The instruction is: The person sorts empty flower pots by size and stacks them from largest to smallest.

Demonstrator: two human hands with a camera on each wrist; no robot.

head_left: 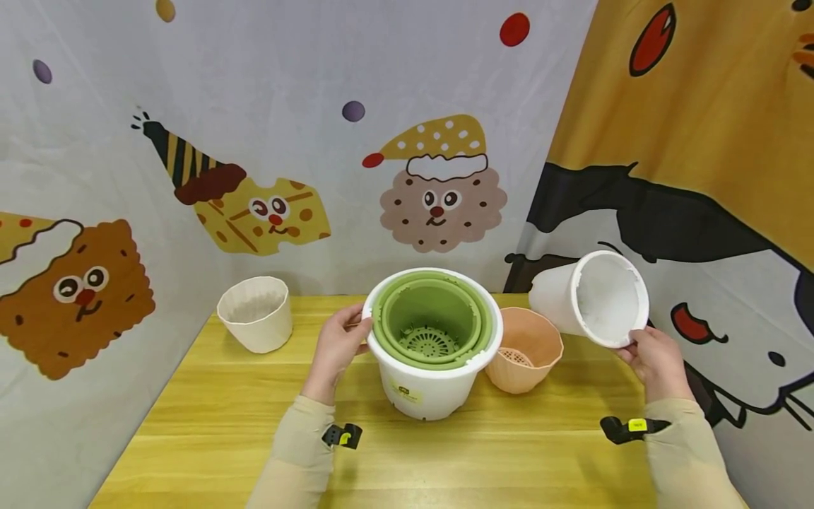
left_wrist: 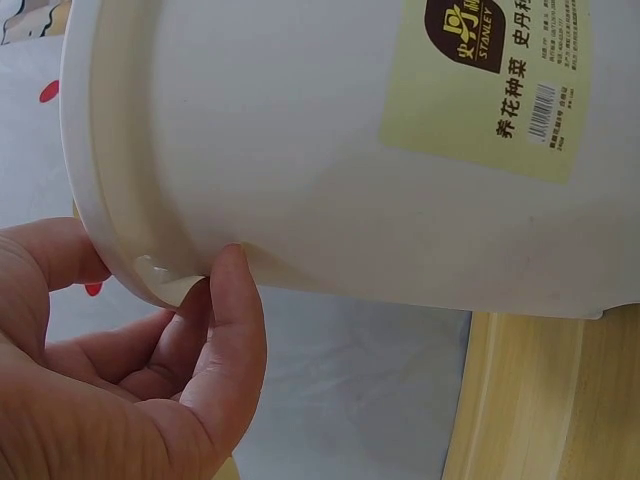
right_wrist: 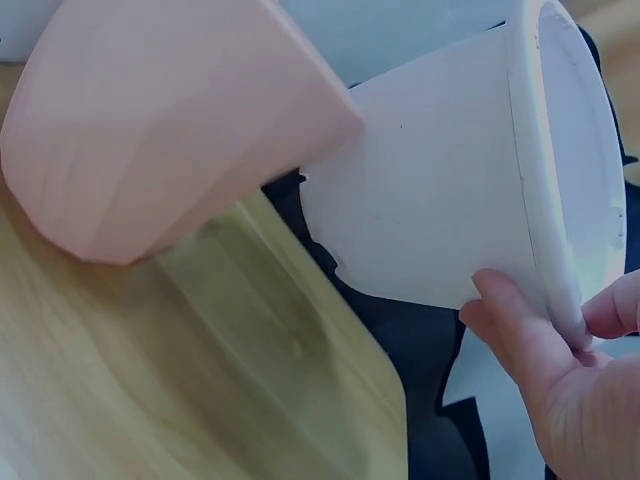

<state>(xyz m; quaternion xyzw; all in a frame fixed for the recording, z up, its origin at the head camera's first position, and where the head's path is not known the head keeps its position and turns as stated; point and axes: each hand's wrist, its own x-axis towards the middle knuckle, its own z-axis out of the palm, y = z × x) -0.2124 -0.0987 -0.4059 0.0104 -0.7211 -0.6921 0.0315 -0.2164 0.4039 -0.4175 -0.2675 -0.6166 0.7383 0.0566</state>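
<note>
A large white flower pot (head_left: 425, 389) stands mid-table with green pots (head_left: 439, 293) nested inside it; a yellow label (left_wrist: 490, 90) shows on its side. My left hand (head_left: 337, 346) pinches its rim at the left, the thumb and fingers on either side of the edge. My right hand (head_left: 658, 360) grips the rim of a smaller white pot (head_left: 556, 293), which is tilted with its mouth toward me at the right. Between the two white pots sits a peach faceted pot (head_left: 524, 367), with a slotted base visible inside; it overlaps the smaller white pot in the right wrist view.
A cream faceted pot (head_left: 261, 322) stands at the back left of the wooden table (head_left: 210, 424). Behind the table hangs a cartoon-printed cloth (head_left: 286, 85), which also runs along the left and right sides. Both wrists wear black straps with small cameras.
</note>
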